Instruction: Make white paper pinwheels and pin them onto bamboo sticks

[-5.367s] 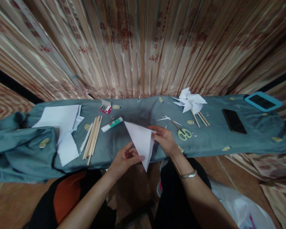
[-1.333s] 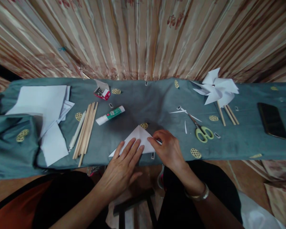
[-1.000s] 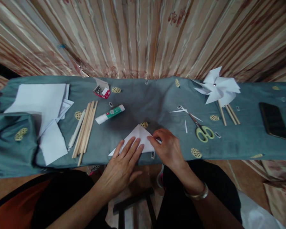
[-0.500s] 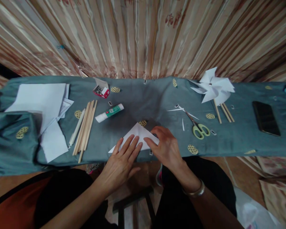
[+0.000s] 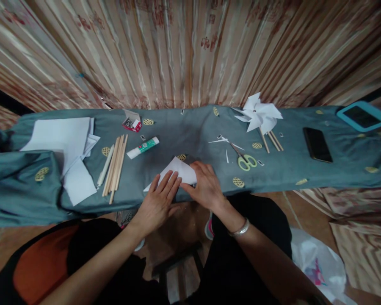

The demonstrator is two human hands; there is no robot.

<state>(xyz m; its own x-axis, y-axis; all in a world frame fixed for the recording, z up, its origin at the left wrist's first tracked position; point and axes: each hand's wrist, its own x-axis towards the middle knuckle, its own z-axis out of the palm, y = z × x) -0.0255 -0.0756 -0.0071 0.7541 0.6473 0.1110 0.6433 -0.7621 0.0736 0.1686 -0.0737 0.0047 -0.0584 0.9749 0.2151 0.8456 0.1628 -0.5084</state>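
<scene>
A white paper [image 5: 182, 168], folded to a roughly triangular shape, lies at the table's near edge with its peak pointing away from me. My left hand [image 5: 157, 201] rests flat over its left part, fingers extended and a little apart. At the right end, my right hand [image 5: 206, 184] has its thumb along the near edge and its fingers curled by the far side, gripping the paper's corner. The right hand covers that corner, so its fold is partly hidden. Just beyond the paper, a green and white glue stick [image 5: 143, 148] lies on its side.
Wooden sticks [image 5: 116, 167], a white pen [image 5: 105, 166] and paper sheets [image 5: 62, 135] lie left. Behind is an open red box of small metal pieces [image 5: 132, 123]. Rightward are green-handled scissors [image 5: 247, 162], paper slivers [image 5: 227, 156], a paper pinwheel [image 5: 260, 113], a phone [image 5: 317, 144] and a blue-framed tablet [image 5: 364, 115].
My view has swung to the right, bringing the blue-framed tablet further in. The right hand has come closer to the left, and less of the paper's right corner shows.
</scene>
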